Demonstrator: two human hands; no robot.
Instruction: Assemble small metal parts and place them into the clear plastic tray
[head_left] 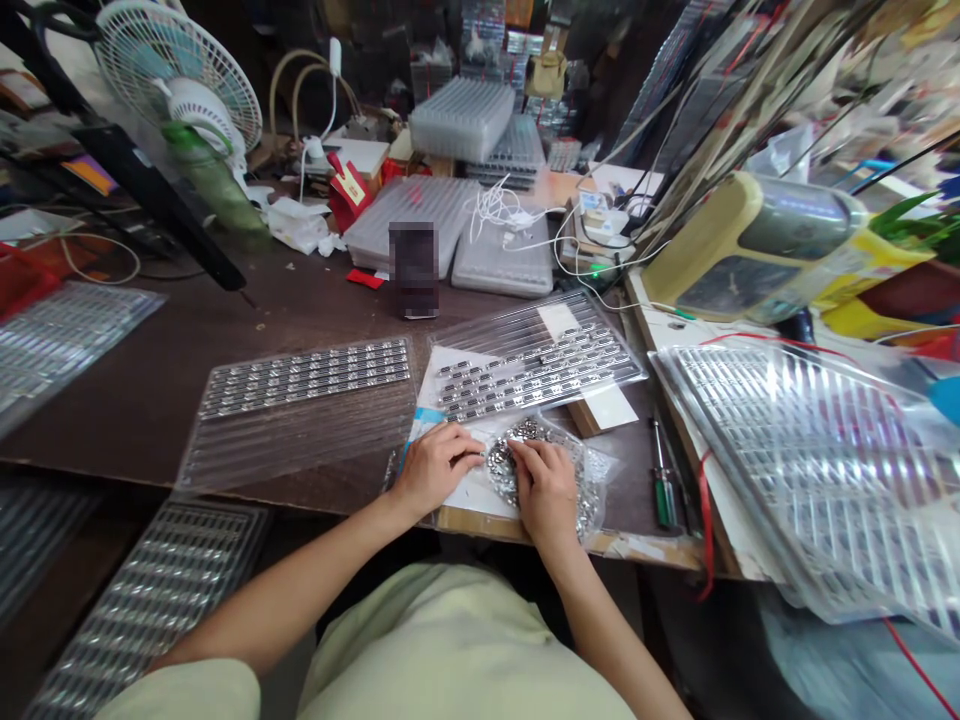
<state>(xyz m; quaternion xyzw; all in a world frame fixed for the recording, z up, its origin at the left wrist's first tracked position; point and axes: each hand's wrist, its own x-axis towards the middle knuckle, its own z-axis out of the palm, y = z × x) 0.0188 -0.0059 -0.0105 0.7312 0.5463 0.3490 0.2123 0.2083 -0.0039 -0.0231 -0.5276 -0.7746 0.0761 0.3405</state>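
My left hand [435, 468] rests on a white sheet at the table's front edge, fingers curled toward a pile of small metal parts [517, 440] in a clear plastic bag. My right hand [546, 488] lies on that pile, fingers bent and pressed into the parts. What either hand pinches is too small to make out. Just beyond the hands lies a clear ribbed tray [536, 362] partly filled with rows of the metal parts. To its left sits a second clear tray [300, 410] with parts in its far rows.
Two green-handled screwdrivers [663, 480] lie right of the hands. A big stack of clear trays [817, 470] fills the right side. More trays sit at far left [60, 340] and below the table edge [150, 600]. A fan [187, 80], a dark phone [414, 270] and white cables [502, 210] stand behind.
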